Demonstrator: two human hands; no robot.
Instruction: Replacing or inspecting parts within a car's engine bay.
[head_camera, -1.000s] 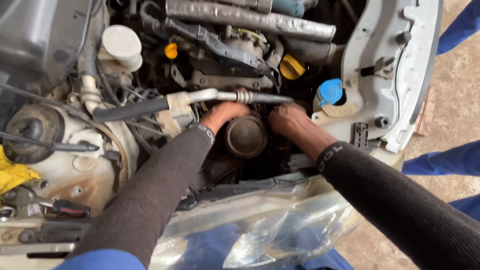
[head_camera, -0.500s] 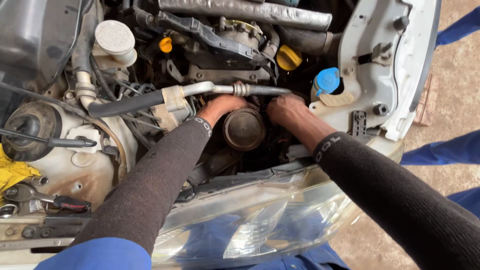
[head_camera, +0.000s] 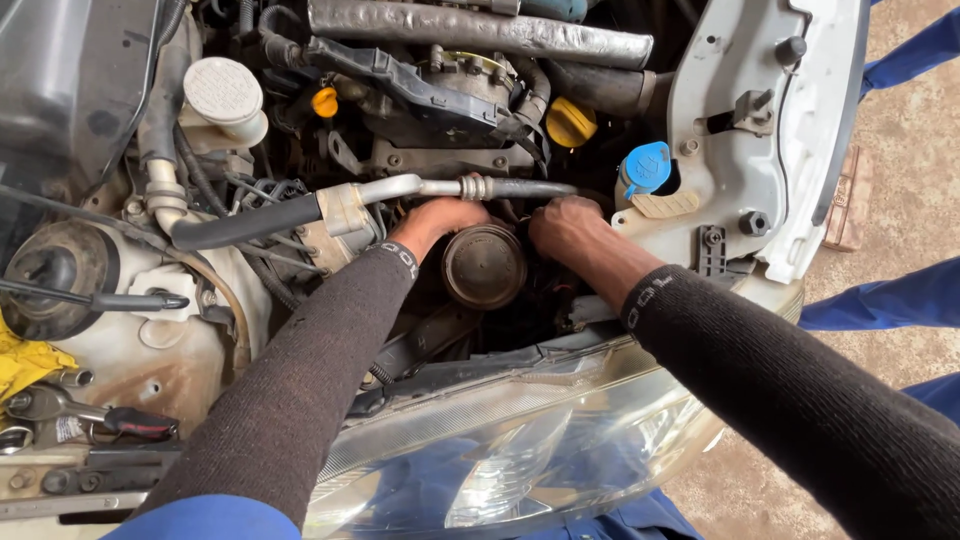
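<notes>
We lean over an open engine bay with both hands deep among the parts. Our left hand (head_camera: 440, 222) sits just left of a round, rusty-brown pulley (head_camera: 484, 266), touching its upper left edge; the fingers curl down behind it, out of sight, so we cannot tell whether they grip anything. Our right hand (head_camera: 568, 228) rests at the pulley's upper right, knuckles up, fingers bent and pressed together as they dip into the dark gap beside it; what the tips touch is hidden. The pulley lies low in the middle of the bay, between the two hands, its flat face turned up toward us. Just above both hands a metal pipe (head_camera: 470, 187) runs across, joined on the left to a black hose (head_camera: 245, 222). Farther up sit a yellow cap (head_camera: 572, 122) and, to the right, a blue cap (head_camera: 647, 168). A white reservoir (head_camera: 222, 95) stands at the upper left. Near the bottom left lie pliers (head_camera: 70, 410), beside a yellow rag (head_camera: 25, 362). The headlight (head_camera: 520, 440) spans the bay's near edge, below our forearms.
</notes>
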